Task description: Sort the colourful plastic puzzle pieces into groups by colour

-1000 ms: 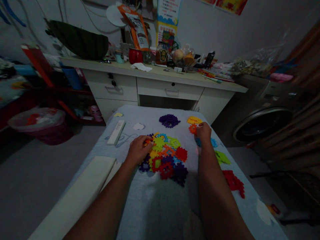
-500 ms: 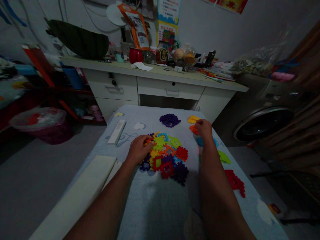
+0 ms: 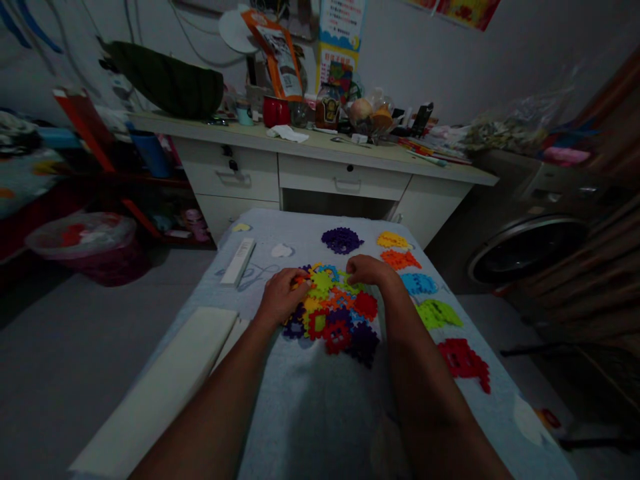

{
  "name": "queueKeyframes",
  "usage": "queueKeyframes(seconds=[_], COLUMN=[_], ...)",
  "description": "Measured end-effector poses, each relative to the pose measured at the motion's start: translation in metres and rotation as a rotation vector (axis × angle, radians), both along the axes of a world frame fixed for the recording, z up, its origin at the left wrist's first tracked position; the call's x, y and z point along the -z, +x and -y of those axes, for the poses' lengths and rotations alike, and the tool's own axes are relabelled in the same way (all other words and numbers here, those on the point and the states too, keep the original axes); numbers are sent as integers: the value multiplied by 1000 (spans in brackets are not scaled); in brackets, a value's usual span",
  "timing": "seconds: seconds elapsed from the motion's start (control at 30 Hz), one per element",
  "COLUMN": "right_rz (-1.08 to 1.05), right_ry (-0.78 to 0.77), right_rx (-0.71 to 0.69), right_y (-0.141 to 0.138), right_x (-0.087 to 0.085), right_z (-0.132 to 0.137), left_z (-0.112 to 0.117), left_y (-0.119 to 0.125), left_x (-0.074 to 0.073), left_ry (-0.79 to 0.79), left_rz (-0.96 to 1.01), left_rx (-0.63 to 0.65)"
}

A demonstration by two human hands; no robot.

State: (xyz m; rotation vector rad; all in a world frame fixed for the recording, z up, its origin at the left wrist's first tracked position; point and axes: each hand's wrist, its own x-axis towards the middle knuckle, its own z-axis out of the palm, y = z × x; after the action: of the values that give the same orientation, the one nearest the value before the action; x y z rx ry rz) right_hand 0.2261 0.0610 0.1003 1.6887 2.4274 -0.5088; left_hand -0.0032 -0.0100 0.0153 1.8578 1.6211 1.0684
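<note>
A heap of mixed coloured plastic interlocking pieces (image 3: 334,313) lies in the middle of a cloth-covered table (image 3: 310,413). My left hand (image 3: 280,295) rests on the heap's left edge, fingers curled on an orange piece. My right hand (image 3: 367,269) hovers over the heap's far right side, fingers curled down onto the pieces; what it holds is hidden. Sorted stacks lie along the right: purple (image 3: 342,239), yellow (image 3: 393,239), orange (image 3: 399,259), blue (image 3: 419,283), green (image 3: 437,313), red (image 3: 463,361).
A white box (image 3: 239,261) and a long pale board (image 3: 165,380) lie on the table's left. Behind stands a cluttered white desk (image 3: 320,170). A washing machine (image 3: 530,247) is at the right, a lined bin (image 3: 90,243) on the floor at the left.
My right hand left the orange stack at the far right and moved left onto the mixed heap. My left hand stayed on the heap's left edge.
</note>
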Motion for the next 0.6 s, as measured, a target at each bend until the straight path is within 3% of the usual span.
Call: queueKeyframes(seconds=[0.3,0.6], right_rz=[40,-19], right_ry=[-27,14], right_rx=[36,35], right_y=[5,12], right_x=[10,5], right_z=[-3,-5], left_z=[1,-1], left_y=[0,0], left_x=[-1,4], left_ry=[-19,-12], left_rz=[-13,-12], left_rx=[-11,-7])
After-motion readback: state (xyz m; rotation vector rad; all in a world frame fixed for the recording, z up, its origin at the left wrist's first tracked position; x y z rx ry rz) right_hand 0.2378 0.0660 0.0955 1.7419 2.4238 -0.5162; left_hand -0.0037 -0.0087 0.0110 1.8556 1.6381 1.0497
